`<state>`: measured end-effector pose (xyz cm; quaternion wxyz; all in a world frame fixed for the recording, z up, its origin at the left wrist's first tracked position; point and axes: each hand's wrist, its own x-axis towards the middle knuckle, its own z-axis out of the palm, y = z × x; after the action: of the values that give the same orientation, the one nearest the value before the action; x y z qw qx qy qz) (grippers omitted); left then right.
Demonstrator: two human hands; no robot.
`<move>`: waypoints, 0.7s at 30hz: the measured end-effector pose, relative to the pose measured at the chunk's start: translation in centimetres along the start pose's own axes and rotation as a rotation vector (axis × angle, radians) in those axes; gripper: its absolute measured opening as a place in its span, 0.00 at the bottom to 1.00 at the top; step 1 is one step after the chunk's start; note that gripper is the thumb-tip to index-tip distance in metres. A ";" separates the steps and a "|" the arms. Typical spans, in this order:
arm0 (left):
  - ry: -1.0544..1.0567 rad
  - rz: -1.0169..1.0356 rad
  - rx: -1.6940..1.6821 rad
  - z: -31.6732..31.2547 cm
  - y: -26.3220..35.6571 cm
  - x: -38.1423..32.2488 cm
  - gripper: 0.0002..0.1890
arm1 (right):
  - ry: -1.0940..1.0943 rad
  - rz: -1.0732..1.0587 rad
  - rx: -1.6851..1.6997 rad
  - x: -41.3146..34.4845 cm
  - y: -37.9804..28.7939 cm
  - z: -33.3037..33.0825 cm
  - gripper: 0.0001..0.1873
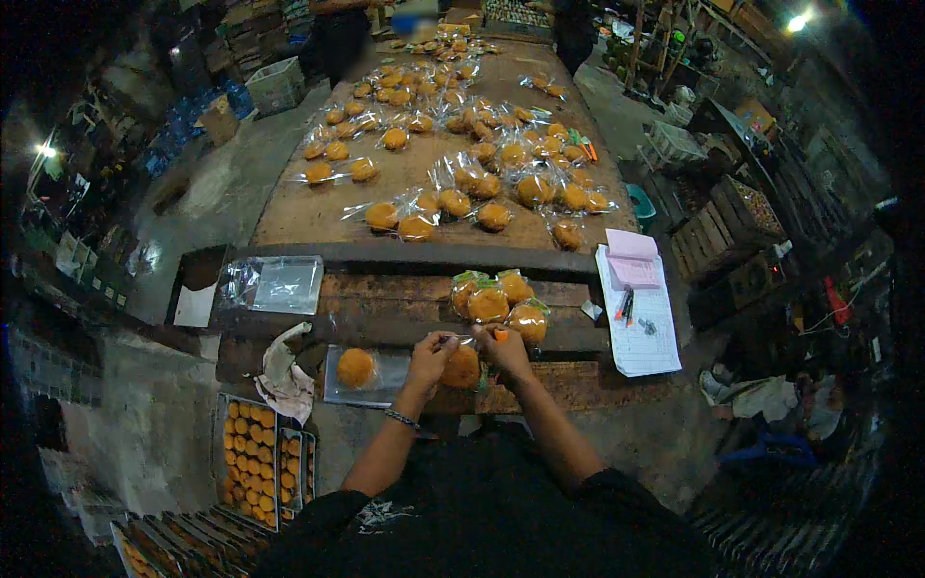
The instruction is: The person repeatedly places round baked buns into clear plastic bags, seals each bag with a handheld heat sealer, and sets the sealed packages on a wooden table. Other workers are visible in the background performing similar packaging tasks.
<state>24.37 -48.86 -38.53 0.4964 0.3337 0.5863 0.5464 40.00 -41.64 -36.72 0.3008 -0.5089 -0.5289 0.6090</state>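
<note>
Near the front of the workbench lies a round golden-brown bun in a clear plastic bag. My left hand pinches one end of the bag's upper edge. At the other end, my right hand grips the edge too, and a small orange object shows at its fingers; its kind is unclear. Another bun rests on a stack of clear bags, left of my left hand. Just beyond my hands sit several bagged buns with green on their wrappers, piled close together.
Many bagged buns are spread over the long wooden table ahead. Clear bags lie at left, beside a crumpled cloth. Papers with pens lie at right. Trays of buns stand low left. People stand at the far end.
</note>
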 end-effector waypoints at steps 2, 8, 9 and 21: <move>0.073 -0.027 -0.077 -1.7 0.1 -0.5 0.09 | -0.041 0.161 0.091 0.0 1.3 -0.4 0.17; 0.050 -0.113 -0.170 -5.5 -1.2 -2.3 0.08 | -0.122 -0.284 -0.844 -1.8 6.6 1.3 0.17; 0.015 -0.119 -0.183 -5.8 -1.5 -2.5 0.08 | -0.081 -0.307 -0.888 -1.9 7.1 1.8 0.16; 0.032 -0.258 -0.162 -5.7 -3.7 -3.9 0.11 | 0.028 -0.436 -1.023 -0.9 8.8 1.2 0.12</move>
<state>20.66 -54.98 -41.83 0.5784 0.2059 0.5861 0.5287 40.70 -45.17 -44.89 0.1414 -0.4771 -0.8460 0.1914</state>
